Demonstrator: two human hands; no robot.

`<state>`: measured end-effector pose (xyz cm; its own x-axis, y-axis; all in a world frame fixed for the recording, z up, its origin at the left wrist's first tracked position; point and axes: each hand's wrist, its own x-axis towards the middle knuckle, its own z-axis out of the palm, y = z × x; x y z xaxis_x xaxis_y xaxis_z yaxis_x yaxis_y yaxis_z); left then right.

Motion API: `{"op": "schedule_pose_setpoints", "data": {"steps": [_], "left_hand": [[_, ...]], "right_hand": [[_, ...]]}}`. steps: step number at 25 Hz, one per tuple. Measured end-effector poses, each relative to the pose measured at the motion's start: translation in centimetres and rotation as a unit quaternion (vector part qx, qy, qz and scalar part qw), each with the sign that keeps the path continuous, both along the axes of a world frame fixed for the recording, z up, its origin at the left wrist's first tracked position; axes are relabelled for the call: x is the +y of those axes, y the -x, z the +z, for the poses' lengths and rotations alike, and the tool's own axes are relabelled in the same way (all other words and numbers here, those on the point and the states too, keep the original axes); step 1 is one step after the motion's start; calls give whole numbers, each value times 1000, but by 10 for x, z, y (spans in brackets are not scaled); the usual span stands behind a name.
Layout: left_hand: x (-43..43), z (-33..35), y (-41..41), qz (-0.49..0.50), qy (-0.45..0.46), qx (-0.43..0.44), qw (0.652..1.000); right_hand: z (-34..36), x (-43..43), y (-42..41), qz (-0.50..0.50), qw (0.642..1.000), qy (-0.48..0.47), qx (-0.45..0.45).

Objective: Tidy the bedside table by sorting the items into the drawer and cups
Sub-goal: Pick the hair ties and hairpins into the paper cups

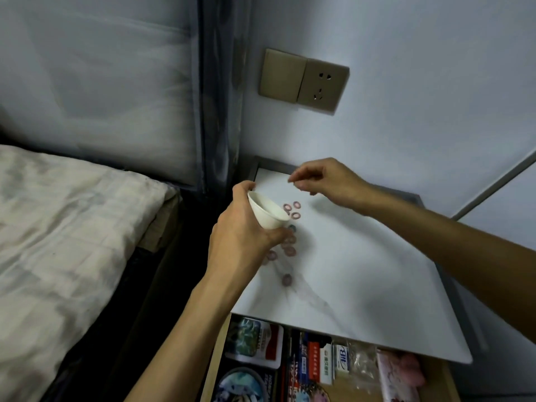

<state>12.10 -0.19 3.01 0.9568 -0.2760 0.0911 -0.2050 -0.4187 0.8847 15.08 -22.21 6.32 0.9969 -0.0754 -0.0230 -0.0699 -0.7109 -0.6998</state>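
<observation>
My left hand grips a white paper cup, tilted with its mouth toward the upper left, above the white marble-patterned bedside table top. Several small pink rings lie scattered on the top beside and below the cup, one apart at the near side. My right hand hovers above the far part of the table with its fingertips pinched together; whether they hold a ring is too small to tell. Below the top's front edge the drawer stands open, filled with packets and boxes.
A bed with a pale crumpled sheet lies left of the table across a dark gap. A grey padded headboard and a wall with a bronze switch and socket plate stand behind.
</observation>
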Motion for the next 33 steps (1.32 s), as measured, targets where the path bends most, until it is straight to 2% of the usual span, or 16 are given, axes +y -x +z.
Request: {"op": "schedule_pose_setpoints", "data": {"steps": [3, 5, 7, 11, 16, 18, 20, 22, 23, 25, 28, 31, 33], "left_hand": [[4, -2, -3, 1, 1, -8, 1000], [5, -3, -4, -3, -15, -16, 1000], [7, -3, -6, -5, -30, -22, 999], [8, -5, -9, -4, -37, -24, 999], [7, -6, -8, -4, -42, -22, 999], [6, -5, -7, -4, -39, -20, 999], [5, -5, -5, -6, -38, -21, 999], [5, -5, -3, -9, -37, -21, 999], [5, -5, -3, -9, -39, -22, 999], [5, -4, -2, -9, -44, -24, 999], [0, -2, -1, -11, -42, -18, 999], [-5, 1, 2, -28, -29, -12, 999], [-5, 2, 2, -30, -15, -13, 999]], "right_hand": [[-64, -26, -17, -89, 987, 115, 72], [-96, -28, -22, -107, 986, 107, 73], [-115, -19, -27, -115, 989, 86, 26], [-116, 2, -30, -96, 991, 91, -24], [-118, 7, -22, -13, 968, 249, 22], [-118, 5, -15, -3, 960, 276, 39], [-109, 2, -6, -37, 977, 203, 47], [-89, 0, 4, -117, 991, 58, 42], [-76, 0, 7, -138, 990, 18, 21], [-44, 5, 12, -105, 994, 8, -17], [1, 33, 22, 5, 999, -7, -46], [26, 63, 37, 125, 990, 57, -31], [31, 68, 43, 145, 987, 70, -26]]}}
